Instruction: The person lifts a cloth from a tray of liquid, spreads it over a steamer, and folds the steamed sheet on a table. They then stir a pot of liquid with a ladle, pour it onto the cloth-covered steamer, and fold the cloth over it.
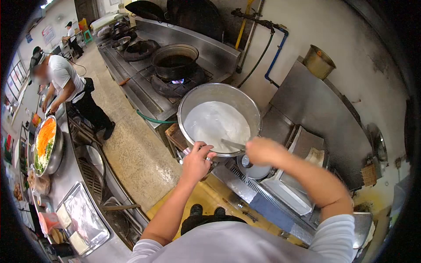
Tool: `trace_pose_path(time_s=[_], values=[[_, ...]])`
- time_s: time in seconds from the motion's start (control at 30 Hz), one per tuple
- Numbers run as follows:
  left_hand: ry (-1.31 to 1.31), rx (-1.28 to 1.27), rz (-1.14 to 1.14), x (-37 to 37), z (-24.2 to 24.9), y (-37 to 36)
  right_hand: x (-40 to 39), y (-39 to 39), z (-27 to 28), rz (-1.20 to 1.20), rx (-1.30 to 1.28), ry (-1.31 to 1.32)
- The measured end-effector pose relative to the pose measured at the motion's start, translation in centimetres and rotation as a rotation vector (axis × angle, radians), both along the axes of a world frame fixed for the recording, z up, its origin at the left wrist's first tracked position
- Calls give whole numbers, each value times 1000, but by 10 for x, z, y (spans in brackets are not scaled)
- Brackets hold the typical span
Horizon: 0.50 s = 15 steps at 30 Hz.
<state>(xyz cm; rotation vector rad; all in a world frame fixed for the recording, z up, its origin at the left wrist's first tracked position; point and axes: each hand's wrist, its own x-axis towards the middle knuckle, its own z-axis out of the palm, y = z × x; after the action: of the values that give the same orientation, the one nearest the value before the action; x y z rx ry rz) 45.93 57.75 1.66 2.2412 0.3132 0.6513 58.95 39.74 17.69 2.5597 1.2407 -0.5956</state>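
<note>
A large, deep metal bowl (258, 115) holds a white liquid (215, 120). My left hand (198, 160) grips its near rim, with the thumb and fingers over the edge. Above the right part of that rim, my right hand (265, 151) is closed around a grey, flat-looking utensil (233, 144). The utensil's far end is under the liquid, so its kind cannot be made out. Motion blurs the right hand slightly. Below the bowl on the right, a smaller pot (258, 172) with a metal tool in it is partly covered by my arm.
Beyond the bowl, a blackened pot (174, 61) sits over a lit burner (177, 81) on the steel range. On the left counter stand a bowl of shredded vegetables (47, 140) and a metal tray (87, 215). A co-worker (70, 79) bends over that counter.
</note>
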Motion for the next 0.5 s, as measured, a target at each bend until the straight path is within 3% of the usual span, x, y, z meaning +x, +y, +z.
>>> trace_pose_path(time_s=[0.07,0.17,0.33,0.5], values=[[0,3,1,1,0,0,-17,-3,-32,72,70,-146],[9,15,2,-1,0,0,-20,-9,-85,-55,102,-421],[31,17,13,-2,2,-2,4,-26,-28,146,-124,-279],[37,39,24,-2,5,-4,17,-1,49,62,-257,-83]])
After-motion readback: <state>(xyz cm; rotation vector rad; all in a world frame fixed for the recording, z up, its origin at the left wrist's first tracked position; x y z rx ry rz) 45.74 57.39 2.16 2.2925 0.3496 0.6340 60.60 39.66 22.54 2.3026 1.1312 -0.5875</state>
